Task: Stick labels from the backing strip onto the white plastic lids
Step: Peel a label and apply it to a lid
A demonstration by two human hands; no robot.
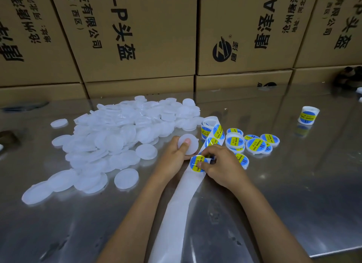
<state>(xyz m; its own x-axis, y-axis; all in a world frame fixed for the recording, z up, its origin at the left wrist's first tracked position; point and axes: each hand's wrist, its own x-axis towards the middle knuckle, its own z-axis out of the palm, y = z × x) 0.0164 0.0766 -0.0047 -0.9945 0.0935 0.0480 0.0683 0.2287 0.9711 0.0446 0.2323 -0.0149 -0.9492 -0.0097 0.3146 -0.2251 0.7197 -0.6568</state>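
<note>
My left hand (177,152) grips one bare white plastic lid (191,144), thumb pressed on its top face. Just to its right, my right hand (219,165) pinches a round blue-and-yellow label (196,163) at the edge of the white backing strip (182,200), which runs from the table's front edge up to a curled end with more labels (212,132). A big pile of unlabelled white lids (121,137) spreads to the left. Several labelled lids (254,144) lie in a cluster to the right of my hands.
The work surface is a shiny metal table (293,204). A small roll of labels (308,115) stands at the far right. Stacked cardboard boxes (147,37) wall off the back of the table. A dark object (348,76) sits at the back right corner.
</note>
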